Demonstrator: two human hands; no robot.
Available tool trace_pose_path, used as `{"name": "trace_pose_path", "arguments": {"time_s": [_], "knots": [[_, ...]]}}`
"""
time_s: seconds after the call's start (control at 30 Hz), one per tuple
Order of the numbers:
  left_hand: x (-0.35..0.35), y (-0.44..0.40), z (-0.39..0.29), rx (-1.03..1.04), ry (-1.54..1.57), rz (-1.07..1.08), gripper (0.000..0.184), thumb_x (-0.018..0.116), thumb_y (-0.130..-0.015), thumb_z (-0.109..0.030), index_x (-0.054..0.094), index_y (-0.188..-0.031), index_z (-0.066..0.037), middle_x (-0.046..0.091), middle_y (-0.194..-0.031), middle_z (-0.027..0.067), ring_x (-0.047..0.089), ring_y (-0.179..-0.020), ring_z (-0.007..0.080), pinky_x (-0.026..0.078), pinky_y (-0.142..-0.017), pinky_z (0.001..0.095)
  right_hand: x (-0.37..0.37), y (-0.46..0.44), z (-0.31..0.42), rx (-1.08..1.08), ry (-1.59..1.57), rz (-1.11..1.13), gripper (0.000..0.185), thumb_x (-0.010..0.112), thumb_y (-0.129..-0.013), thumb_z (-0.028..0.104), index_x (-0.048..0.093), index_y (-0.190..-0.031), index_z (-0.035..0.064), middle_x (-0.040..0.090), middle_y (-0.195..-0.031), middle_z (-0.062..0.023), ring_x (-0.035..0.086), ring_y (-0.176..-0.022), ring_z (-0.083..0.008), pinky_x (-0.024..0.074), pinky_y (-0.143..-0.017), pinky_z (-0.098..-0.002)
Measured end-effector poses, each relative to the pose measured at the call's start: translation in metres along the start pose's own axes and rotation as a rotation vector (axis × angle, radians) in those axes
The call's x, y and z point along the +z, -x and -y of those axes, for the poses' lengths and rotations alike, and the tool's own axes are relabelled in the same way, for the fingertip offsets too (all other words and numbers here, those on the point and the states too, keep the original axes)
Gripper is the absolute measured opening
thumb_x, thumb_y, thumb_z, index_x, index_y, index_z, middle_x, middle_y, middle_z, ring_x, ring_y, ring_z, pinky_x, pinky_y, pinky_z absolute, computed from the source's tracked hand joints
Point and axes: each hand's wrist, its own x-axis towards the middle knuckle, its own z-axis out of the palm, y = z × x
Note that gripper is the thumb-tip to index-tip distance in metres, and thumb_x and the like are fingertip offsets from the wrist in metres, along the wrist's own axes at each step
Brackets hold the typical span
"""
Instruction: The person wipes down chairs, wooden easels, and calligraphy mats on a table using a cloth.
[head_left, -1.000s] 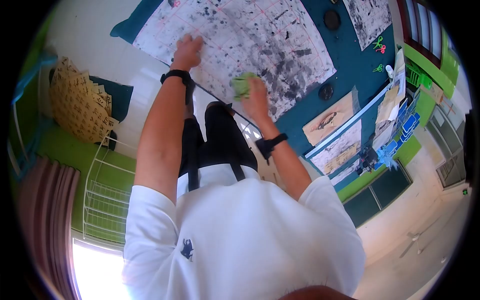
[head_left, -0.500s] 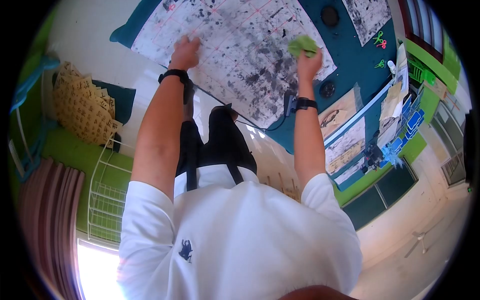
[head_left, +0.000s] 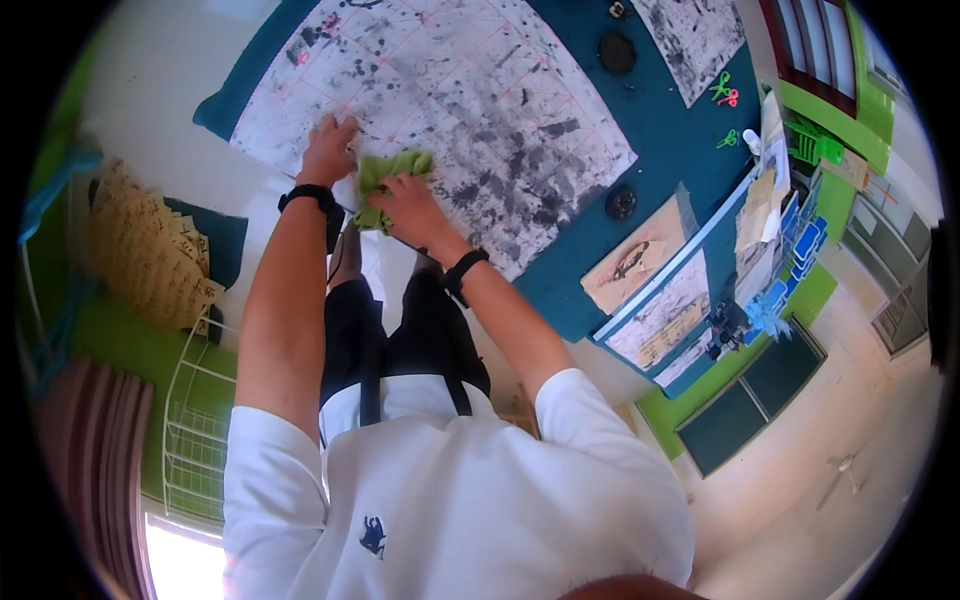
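A large white mat (head_left: 450, 90) with red grid lines and black ink stains covers part of a dark green tabletop. My left hand (head_left: 328, 150) rests on its near left edge, fingers apart, holding nothing. Just to the right, my right hand (head_left: 405, 208) presses on a crumpled green cloth (head_left: 395, 165) at the mat's near edge. Part of the cloth hangs toward the table edge beneath my fingers.
Two dark round dishes (head_left: 617, 52) (head_left: 620, 204) stand right of the mat. Beyond are green scissors (head_left: 727, 139), a brown sheet with a picture (head_left: 632, 262) and another stained sheet (head_left: 690, 45). Sheets with writing (head_left: 150, 250) lie at left; a white wire rack (head_left: 195, 440) stands below.
My right hand has swept with the cloth out to the mat's right side, then back left beside my left hand. My left hand stays on the mat's near left part. The view has shifted slightly.
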Motion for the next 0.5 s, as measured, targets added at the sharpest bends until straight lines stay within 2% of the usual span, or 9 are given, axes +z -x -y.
{"name": "trace_pose_path", "arguments": {"time_s": [0.07,0.1,0.17,0.23,0.27,0.33,0.43,0.47,0.5], "knots": [[-0.003,0.004,-0.003,-0.027,-0.027,0.024,0.069,0.084,-0.054,-0.006,0.051,-0.113,-0.02,0.049,-0.113,0.0101,0.051,-0.105,0.045,0.048,-0.085,0.051,-0.006,-0.002,-0.004,-0.051,0.05,0.117,0.053,0.077,-0.063,0.017,0.061,-0.113,0.0123,0.055,-0.114,-0.0125,0.049,-0.113,-0.0315,0.0416,-0.094,-0.0424],[-0.003,0.002,-0.004,-0.042,-0.036,0.038,0.069,0.085,-0.053,-0.007,0.051,-0.112,-0.02,0.049,-0.113,0.0103,0.051,-0.104,0.0449,0.047,-0.085,0.0511,-0.008,-0.001,-0.013,-0.044,0.038,0.101,0.053,0.077,-0.063,0.017,0.061,-0.113,0.0123,0.055,-0.114,-0.0125,0.049,-0.113,-0.0315,0.0416,-0.094,-0.0424],[-0.004,0.001,-0.005,-0.02,-0.054,0.066,0.069,0.085,-0.054,-0.008,0.05,-0.111,-0.019,0.049,-0.113,0.0101,0.051,-0.104,0.0443,0.047,-0.087,0.051,-0.013,0.015,-0.028,0.052,0.066,0.127,0.048,0.075,-0.065,0.016,0.061,-0.111,0.0123,0.055,-0.111,-0.0116,0.05,-0.111,-0.0316,0.0424,-0.091,-0.0424],[-0.011,0.001,-0.01,-0.046,-0.04,0.089,0.067,0.086,-0.054,-0.008,0.05,-0.11,-0.019,0.049,-0.114,0.0112,0.052,-0.104,0.044,0.046,-0.089,0.0504,-0.015,0.043,-0.041,0.176,0.099,-0.054,0.046,0.073,-0.066,0.017,0.062,-0.111,0.013,0.056,-0.108,-0.0113,0.051,-0.109,-0.0319,0.043,-0.09,-0.042],[-0.01,-0.001,-0.008,-0.028,-0.056,0.093,0.067,0.086,-0.054,-0.008,0.05,-0.11,-0.019,0.049,-0.114,0.0112,0.052,-0.104,0.044,0.046,-0.089,0.0504,-0.014,0.063,-0.044,0.299,0.091,-0.042,0.048,0.073,-0.067,0.017,0.061,-0.112,0.0128,0.055,-0.11,-0.0115,0.051,-0.11,-0.0323,0.0434,-0.09,-0.0429],[-0.003,-0.004,0.0,-0.019,-0.049,0.099,0.065,0.081,-0.06,-0.008,0.052,-0.116,-0.022,0.047,-0.125,0.0132,0.048,-0.113,0.0478,0.047,-0.09,0.0543,-0.012,0.113,-0.043,0.498,0.133,0.017,0.051,0.072,-0.069,0.02,0.058,-0.117,0.0124,0.053,-0.112,-0.0121,0.05,-0.112,-0.0331,0.044,-0.091,-0.0449],[-0.007,-0.007,-0.002,-0.036,-0.076,0.137,0.069,0.084,-0.058,-0.011,0.052,-0.118,-0.023,0.047,-0.127,0.0153,0.047,-0.115,0.0485,0.046,-0.093,0.0536,-0.01,0.189,-0.033,0.805,0.174,0.186,0.055,0.071,-0.074,0.024,0.052,-0.125,0.0118,0.05,-0.12,-0.0132,0.048,-0.117,-0.0336,0.0445,-0.09,-0.049],[-0.007,-0.006,-0.003,-0.025,-0.078,0.143,0.069,0.084,-0.058,-0.011,0.052,-0.118,-0.023,0.047,-0.127,0.0153,0.047,-0.115,0.0485,0.046,-0.093,0.0536,-0.007,0.212,-0.035,0.817,0.173,0.182,0.055,0.071,-0.074,0.024,0.052,-0.125,0.0118,0.05,-0.12,-0.0132,0.048,-0.117,-0.0336,0.0445,-0.09,-0.049],[-0.007,-0.006,-0.004,-0.01,-0.094,0.112,0.067,0.086,-0.055,-0.012,0.051,-0.111,-0.019,0.048,-0.119,0.0147,0.05,-0.108,0.0456,0.046,-0.091,0.0509,0.0,0.235,-0.038,0.93,0.169,0.19,0.056,0.07,-0.076,0.025,0.05,-0.126,0.01,0.05,-0.122,-0.016,0.049,-0.117,-0.0356,0.0449,-0.092,-0.0477]]}}
